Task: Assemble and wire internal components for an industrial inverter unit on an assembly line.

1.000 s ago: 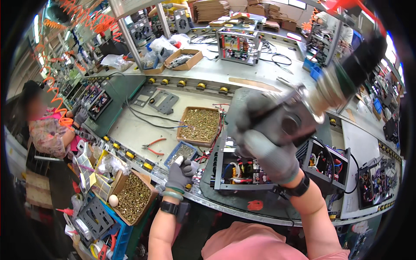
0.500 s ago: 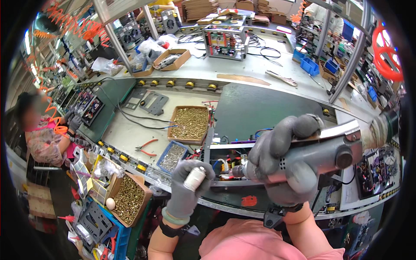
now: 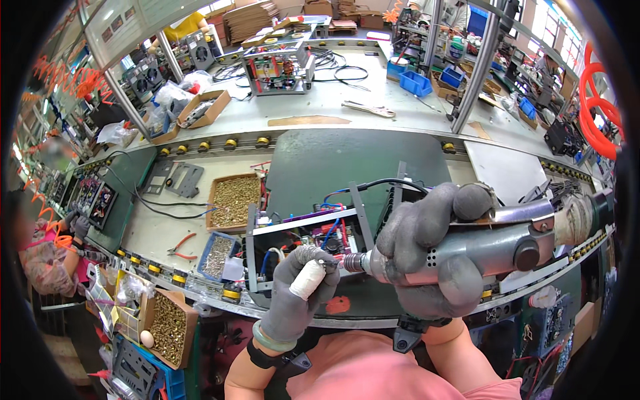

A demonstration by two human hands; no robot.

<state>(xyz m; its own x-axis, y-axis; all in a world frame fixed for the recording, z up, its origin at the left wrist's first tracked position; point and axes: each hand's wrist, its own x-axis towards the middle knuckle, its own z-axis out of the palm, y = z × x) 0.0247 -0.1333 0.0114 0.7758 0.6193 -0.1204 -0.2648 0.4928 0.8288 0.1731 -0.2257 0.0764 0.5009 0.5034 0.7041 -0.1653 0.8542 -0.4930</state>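
My right hand (image 3: pixel 437 233), in a grey glove, is wrapped round a grey air screwdriver (image 3: pixel 497 250) with a metal lever on top. The driver lies nearly level, its nose pointing left. At the bit's tip my left hand (image 3: pixel 297 290) is closed in a pinch. White tape covers one of its gloved fingers, and whatever it pinches is too small and hidden to make out. Just behind the hands stands an open metal-framed electronic unit (image 3: pixel 313 219), with blue and red wires and boards inside. My left hand hides part of its front edge.
Left of the unit are a cardboard box of brass-coloured fasteners (image 3: pixel 233 200), a blue bin of small silver parts (image 3: pixel 217 255) and red-handled pliers (image 3: pixel 181 247). Another fastener box (image 3: pixel 170 327) stands lower left. A red coiled hose (image 3: pixel 593 107) hangs at right. A co-worker (image 3: pixel 50 267) sits far left.
My left hand has come to the driver's tip and pinches there; before, it was apart from it. The view has swung right, so the bench things appear farther left.
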